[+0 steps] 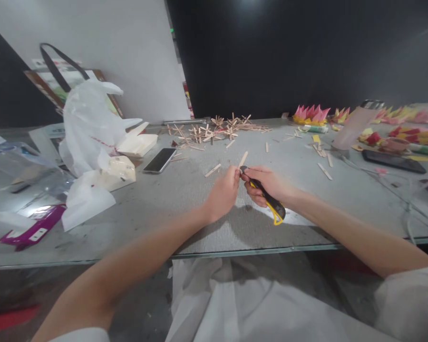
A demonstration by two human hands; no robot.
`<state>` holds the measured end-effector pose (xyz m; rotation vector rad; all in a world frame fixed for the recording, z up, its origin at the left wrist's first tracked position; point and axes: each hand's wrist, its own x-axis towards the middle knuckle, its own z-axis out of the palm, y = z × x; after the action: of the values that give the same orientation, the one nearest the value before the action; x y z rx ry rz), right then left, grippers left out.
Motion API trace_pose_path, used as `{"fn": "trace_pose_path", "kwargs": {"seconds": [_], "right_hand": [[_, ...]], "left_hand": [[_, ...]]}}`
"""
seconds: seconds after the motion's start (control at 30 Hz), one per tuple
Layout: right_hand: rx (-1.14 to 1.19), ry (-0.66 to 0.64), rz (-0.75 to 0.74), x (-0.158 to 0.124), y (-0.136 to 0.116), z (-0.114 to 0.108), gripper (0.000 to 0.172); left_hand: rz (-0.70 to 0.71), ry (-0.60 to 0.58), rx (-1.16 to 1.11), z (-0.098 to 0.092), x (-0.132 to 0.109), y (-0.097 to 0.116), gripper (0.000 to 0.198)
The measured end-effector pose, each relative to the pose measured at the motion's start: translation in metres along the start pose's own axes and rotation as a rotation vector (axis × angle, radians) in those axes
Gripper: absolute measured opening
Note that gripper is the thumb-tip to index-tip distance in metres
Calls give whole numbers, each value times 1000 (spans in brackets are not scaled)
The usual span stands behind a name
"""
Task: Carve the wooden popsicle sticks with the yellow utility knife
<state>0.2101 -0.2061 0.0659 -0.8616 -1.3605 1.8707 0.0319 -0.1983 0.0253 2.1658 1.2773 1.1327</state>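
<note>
My left hand (224, 192) is closed on a flat wooden craft stick (243, 159), whose pale end points up and away from me. Beside it, my right hand (264, 184) grips a black and yellow utility knife (273, 202), its yellow-looped end toward me. The knife's front end meets the stick between the two hands; the blade itself is too small to make out. Behind the hands lies a loose pile of wooden sticks (207, 134). A single stick (212, 170) rests on the table just left of the held one.
A phone (160, 160) and a white plastic bag (89, 121) are on the left, with a purple packet (34, 228) nearer me. At right stand a bottle (356, 124), a dark phone (394, 161), cables and pink-yellow paper flowers (312, 115). The grey table's (157, 223) front edge is close.
</note>
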Motion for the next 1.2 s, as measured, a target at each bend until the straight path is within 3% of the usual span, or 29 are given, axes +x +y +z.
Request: {"fn": "trace_pose_path", "kwargs": {"seconds": [0.2, 0.43, 0.7, 1.0, 1.2], "right_hand": [[32, -30, 11, 0, -1, -2, 23], [50, -41, -33, 1, 4, 4, 23], [-405, 152, -122, 0, 0, 3, 31], [-684, 212, -122, 0, 4, 1, 30], [-794, 217, -143, -1, 4, -1, 31]], "left_hand": [[108, -2, 76, 2, 3, -11, 26], [-24, 39, -129, 5, 3, 2, 33], [-27, -19, -171, 0, 7, 6, 36], [-126, -50, -289, 10, 3, 0, 34], [-54, -42, -245, 8, 4, -4, 33]]}}
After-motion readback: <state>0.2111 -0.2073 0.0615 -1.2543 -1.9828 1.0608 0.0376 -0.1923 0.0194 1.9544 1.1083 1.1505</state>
